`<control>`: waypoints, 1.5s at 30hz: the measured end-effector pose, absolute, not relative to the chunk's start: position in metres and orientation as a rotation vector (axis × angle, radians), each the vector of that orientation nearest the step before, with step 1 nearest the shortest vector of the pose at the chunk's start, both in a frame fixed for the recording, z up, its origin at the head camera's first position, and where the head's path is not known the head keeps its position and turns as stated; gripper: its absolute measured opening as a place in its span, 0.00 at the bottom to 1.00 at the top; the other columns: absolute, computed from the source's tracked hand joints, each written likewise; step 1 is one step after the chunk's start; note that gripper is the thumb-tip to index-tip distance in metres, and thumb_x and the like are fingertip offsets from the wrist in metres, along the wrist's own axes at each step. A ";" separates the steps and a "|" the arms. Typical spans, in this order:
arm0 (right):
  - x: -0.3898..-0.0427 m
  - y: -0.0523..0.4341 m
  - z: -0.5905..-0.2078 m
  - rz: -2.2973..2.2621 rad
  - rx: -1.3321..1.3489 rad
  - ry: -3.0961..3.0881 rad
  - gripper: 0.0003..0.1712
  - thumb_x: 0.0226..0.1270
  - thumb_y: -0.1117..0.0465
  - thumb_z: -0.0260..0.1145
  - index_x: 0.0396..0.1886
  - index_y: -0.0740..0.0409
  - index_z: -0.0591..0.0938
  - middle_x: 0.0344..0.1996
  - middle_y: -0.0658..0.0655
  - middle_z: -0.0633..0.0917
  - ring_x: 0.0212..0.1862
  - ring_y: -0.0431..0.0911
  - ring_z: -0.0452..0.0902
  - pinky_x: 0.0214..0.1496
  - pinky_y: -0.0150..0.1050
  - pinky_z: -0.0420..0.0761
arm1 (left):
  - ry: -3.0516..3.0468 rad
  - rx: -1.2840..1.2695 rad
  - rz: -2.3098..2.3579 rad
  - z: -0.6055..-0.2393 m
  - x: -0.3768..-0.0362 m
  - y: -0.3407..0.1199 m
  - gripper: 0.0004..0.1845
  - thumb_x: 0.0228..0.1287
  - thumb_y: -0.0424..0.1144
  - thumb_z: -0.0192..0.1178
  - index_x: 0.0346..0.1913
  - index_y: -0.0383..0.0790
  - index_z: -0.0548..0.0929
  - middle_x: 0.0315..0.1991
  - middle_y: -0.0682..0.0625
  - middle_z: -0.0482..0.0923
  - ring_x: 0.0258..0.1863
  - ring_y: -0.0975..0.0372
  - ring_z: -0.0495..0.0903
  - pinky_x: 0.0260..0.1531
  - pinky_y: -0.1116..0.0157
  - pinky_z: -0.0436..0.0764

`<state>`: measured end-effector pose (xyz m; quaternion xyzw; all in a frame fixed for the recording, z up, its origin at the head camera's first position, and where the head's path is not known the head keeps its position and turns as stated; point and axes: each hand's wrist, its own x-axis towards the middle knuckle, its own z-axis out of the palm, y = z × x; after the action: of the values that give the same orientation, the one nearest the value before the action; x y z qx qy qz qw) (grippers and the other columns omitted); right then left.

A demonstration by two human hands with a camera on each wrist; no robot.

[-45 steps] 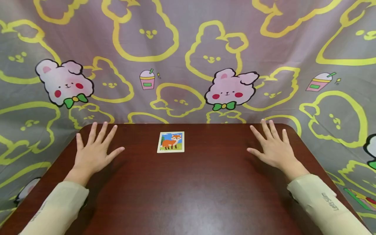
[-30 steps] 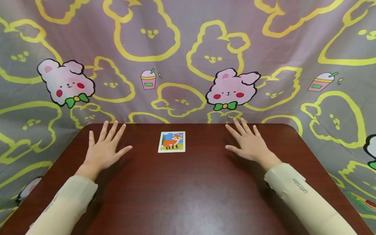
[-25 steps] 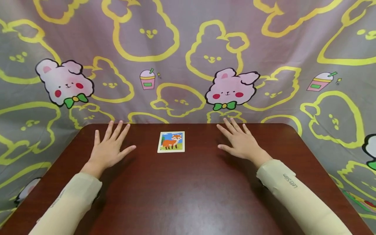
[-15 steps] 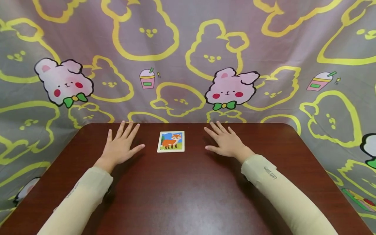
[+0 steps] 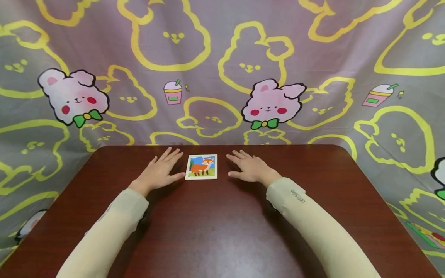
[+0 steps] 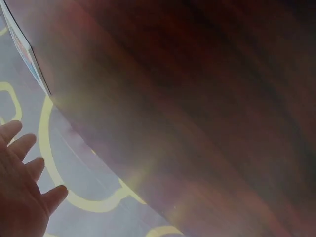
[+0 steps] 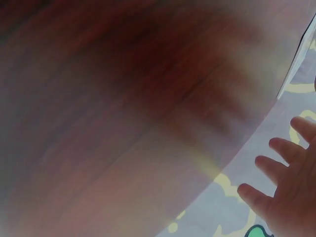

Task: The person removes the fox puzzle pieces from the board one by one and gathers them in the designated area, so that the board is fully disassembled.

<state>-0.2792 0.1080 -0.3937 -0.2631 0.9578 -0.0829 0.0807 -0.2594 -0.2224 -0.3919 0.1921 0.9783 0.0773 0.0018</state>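
Note:
A small flat picture board [image 5: 201, 166] with a fox on it and a cream border lies near the back of the dark brown table [image 5: 208, 224]. Just to its left is my left hand [image 5: 156, 173], fingers spread, the thumb tip at or very near the board's lower left corner. My right hand [image 5: 250, 169] hovers a short way to the right of the board, fingers extended, with a gap between. Neither hand holds anything. In the left wrist view the board [image 6: 24, 52] shows edge-on beyond the left hand [image 6: 22, 190]; the right wrist view shows the right hand [image 7: 291, 173] likewise.
A grey curtain [image 5: 208, 85] printed with yellow outlines and white rabbits hangs behind the table and along both sides. The table's back edge runs just beyond the fingertips. Light-coloured sleeves cover both forearms.
Both hands have moved inward from the table's sides toward the fox picture board, left hand to the right and right hand to the left. The board stays in place.

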 end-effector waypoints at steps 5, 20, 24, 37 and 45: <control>-0.283 0.093 -0.393 -0.331 -0.778 2.789 0.43 0.60 0.33 0.54 0.73 0.39 0.53 0.73 0.51 0.52 0.74 0.51 0.45 0.66 0.60 0.55 | 3.023 0.585 0.283 -0.389 -0.266 -0.220 0.43 0.59 0.62 0.53 0.72 0.46 0.54 0.73 0.47 0.50 0.73 0.50 0.42 0.61 0.39 0.54; -0.286 0.060 -0.394 -0.343 -0.832 2.700 0.45 0.59 0.37 0.59 0.73 0.41 0.52 0.74 0.51 0.48 0.74 0.54 0.39 0.66 0.63 0.52 | 2.952 0.622 0.298 -0.391 -0.283 -0.209 0.46 0.53 0.60 0.59 0.71 0.42 0.57 0.71 0.44 0.56 0.71 0.49 0.52 0.63 0.46 0.59; -0.287 0.058 -0.397 -0.338 -0.826 2.688 0.45 0.59 0.37 0.59 0.73 0.41 0.52 0.74 0.51 0.48 0.74 0.54 0.39 0.66 0.63 0.52 | 2.895 0.648 0.342 -0.394 -0.284 -0.205 0.46 0.53 0.59 0.60 0.71 0.40 0.56 0.70 0.43 0.57 0.69 0.50 0.56 0.64 0.49 0.58; -0.287 0.060 -0.400 -0.334 -0.795 2.660 0.41 0.61 0.37 0.57 0.72 0.36 0.54 0.74 0.47 0.47 0.74 0.52 0.36 0.66 0.65 0.50 | 2.847 0.641 0.391 -0.400 -0.288 -0.201 0.45 0.52 0.56 0.62 0.70 0.39 0.58 0.68 0.44 0.61 0.67 0.52 0.61 0.64 0.50 0.59; -0.287 0.063 -0.401 -0.368 -0.801 2.658 0.38 0.62 0.38 0.56 0.71 0.37 0.58 0.74 0.47 0.48 0.74 0.53 0.37 0.66 0.64 0.51 | 2.830 0.702 0.369 -0.397 -0.284 -0.202 0.45 0.53 0.57 0.63 0.69 0.37 0.59 0.68 0.42 0.61 0.67 0.49 0.61 0.64 0.49 0.59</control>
<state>-0.2875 0.0632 -0.4008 -0.2818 0.9354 -0.1294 0.1699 -0.2844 -0.2019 -0.3969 0.2376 0.9580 0.1248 0.1010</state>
